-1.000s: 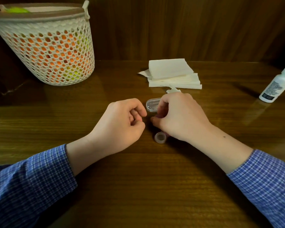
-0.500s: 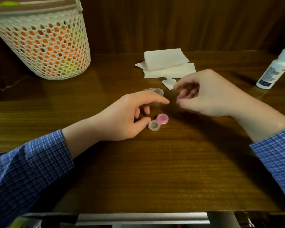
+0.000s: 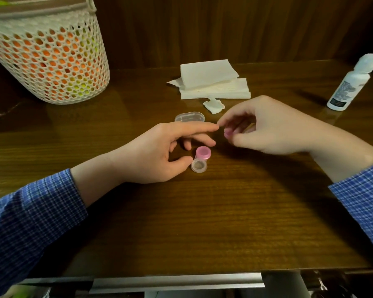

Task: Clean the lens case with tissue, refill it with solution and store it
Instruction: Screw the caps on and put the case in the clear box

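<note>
The lens case (image 3: 199,166) lies mid-table with one well uncovered and its other well under a pink cap (image 3: 203,153). My left hand (image 3: 159,153) rests beside it with relaxed fingers, the thumb tip touching the open well and the index finger stretched out. My right hand (image 3: 267,125) hovers just right of it and pinches a second pink cap (image 3: 227,133) in its fingertips. A stack of white tissues (image 3: 213,80) lies behind, with a small crumpled tissue piece (image 3: 213,105) in front of it. The white solution bottle (image 3: 351,82) stands at the far right.
A clear oval plastic box (image 3: 189,117) lies just behind my left index finger. A white mesh basket (image 3: 47,59) with orange and green contents stands at the back left. The wooden table's front edge (image 3: 181,274) runs along the bottom, above a metal rail.
My right hand has lifted off the case and moved right with a pink cap. My left hand uncurled and its thumb came against the case. The uncovered case is now in view.
</note>
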Available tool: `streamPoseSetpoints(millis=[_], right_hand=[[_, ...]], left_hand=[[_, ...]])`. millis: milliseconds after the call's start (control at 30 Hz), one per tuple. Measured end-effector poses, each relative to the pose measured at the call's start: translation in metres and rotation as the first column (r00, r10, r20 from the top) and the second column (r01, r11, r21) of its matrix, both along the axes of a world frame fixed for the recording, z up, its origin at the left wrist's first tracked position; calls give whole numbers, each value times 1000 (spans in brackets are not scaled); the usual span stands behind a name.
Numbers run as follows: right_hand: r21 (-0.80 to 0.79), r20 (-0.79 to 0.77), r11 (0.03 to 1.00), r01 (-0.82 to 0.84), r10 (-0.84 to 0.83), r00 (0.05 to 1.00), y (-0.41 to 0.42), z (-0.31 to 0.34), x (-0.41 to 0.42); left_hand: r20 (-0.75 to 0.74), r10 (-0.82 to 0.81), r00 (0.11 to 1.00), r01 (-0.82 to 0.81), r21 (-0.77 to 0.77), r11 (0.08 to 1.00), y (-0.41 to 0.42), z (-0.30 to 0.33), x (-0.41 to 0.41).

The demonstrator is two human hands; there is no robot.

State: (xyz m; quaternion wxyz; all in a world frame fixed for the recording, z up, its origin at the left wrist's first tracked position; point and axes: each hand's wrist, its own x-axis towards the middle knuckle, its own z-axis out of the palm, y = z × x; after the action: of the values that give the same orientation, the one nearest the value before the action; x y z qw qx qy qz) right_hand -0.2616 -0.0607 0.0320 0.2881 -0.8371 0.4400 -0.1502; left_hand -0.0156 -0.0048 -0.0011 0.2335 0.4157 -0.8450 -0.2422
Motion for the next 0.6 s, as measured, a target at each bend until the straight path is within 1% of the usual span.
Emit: streamPoseSetpoints(millis=[200,467,600], right_hand=[[-8,25,1000,-2,2,1000,1,-3,-4],[-36,-6,999,-33,33,999,4,-2,-2],[-29,60,999,-42,44,997,6,-1,-2]], left_hand=[[-52,5,999,-5,-3,1000,1,-1,-1],[-42,31,999,-32,-19,999,1,0,3],[-39,49,998,-50,-36,998,3,-1,2]])
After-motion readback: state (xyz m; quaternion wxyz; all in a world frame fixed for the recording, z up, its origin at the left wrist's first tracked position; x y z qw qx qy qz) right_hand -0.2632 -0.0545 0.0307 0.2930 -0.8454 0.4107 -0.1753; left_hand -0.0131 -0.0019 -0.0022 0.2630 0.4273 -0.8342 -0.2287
